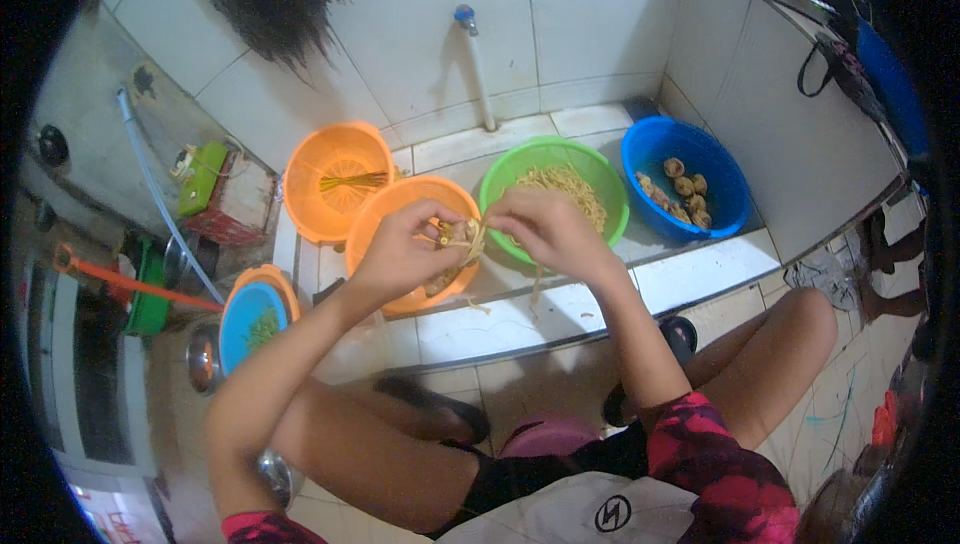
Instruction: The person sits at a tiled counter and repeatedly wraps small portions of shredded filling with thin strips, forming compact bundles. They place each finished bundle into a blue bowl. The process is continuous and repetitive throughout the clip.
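"Lump (457, 235) first: where is it?"

"Held at our clock's centre, over the 3 o'clock side of the orange bowl (440, 190)."

"And the hands?"

"The left hand (412, 246) has thumb and fingers closed round the lump. The right hand (548, 226), towards 3 o'clock, pinches what looks like a pale strip (481, 242) at the lump's edge (fingers cover the join, so I can't tell how far it goes round)."

"Which step is that?"

"Wrapping, I'd judge: strip being wound about lump. Loose strips (575, 184) lie in the green bowl (620, 209) at 2 o'clock, and wrapped-looking balls (684, 186) sit in the blue basin (730, 169), between 2 and 3."

"Anything at 10?"

"An orange basket (305, 179) with thin sticks (352, 182) in it, untouched by either hand."

"What does the next move call for?"

"A steady left grip, I'd say, while the right draws the strip snug and tucks its end. Too hard a pull might tear it; too slack, and the wrap could slip."
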{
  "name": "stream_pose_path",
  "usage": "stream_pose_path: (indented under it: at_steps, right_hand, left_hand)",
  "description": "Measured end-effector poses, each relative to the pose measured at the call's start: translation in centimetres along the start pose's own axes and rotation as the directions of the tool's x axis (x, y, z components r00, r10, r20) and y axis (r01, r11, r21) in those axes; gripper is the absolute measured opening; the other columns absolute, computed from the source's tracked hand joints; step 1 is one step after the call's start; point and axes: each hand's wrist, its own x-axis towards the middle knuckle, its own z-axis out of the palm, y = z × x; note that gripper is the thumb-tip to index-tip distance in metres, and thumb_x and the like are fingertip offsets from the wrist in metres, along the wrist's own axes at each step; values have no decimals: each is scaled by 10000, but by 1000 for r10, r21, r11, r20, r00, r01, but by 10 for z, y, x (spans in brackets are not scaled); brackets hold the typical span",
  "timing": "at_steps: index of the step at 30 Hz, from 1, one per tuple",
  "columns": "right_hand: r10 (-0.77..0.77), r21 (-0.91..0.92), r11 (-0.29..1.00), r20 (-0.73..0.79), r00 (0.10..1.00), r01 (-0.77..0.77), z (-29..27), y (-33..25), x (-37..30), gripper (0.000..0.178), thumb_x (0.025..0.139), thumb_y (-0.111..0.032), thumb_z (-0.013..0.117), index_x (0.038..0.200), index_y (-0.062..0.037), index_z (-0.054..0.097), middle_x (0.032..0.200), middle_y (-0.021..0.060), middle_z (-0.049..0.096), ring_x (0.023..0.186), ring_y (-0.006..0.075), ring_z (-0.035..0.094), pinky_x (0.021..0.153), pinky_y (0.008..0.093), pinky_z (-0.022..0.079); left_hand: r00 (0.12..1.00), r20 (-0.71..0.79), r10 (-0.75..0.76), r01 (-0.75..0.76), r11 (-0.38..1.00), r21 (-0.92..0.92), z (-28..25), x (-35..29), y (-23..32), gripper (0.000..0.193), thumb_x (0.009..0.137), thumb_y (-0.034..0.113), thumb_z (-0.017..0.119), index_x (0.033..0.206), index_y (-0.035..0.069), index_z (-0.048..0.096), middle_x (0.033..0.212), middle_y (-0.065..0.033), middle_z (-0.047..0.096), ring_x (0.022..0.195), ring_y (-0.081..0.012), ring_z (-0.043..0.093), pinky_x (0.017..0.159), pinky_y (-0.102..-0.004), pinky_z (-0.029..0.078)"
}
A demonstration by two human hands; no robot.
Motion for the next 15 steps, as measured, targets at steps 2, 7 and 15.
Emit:
stream_pose_path:
  at_steps: [2,7,15]
  right_hand:
    - [122,104,987,-4,992,-121,-2,8,-1,133,876,-115,641,938,-6,685,811,133,663,732,271,641,673,358,500]
    - [17,256,967,-51,999,-3,15,29,-1,132,880,-105,644,932,4,698,810,124,672,719,218,636,667,312,496]
    - [6,231,973,111,994,-32,42,29,-8,172,904,-143,612,883,22,656,766,154,627,695,289,627,649,392,482]
  left_hand:
    - [995,78,-55,69,978,-195,2,-1,3,348,771,127,772,1069,30,623,973,-51,653,849,-98,598,735,-263,521]
    - [962,237,-133,194,947,-257,-7,-3,10,298,844,34,716,1110,16,583,1149,-71,611,1027,-153,627,881,-306,549]
    - [990,-58,-127,73,824,-561,1,4,9,299,828,99,737,1079,5,604,1039,-53,629,969,-120,617,795,-273,523]
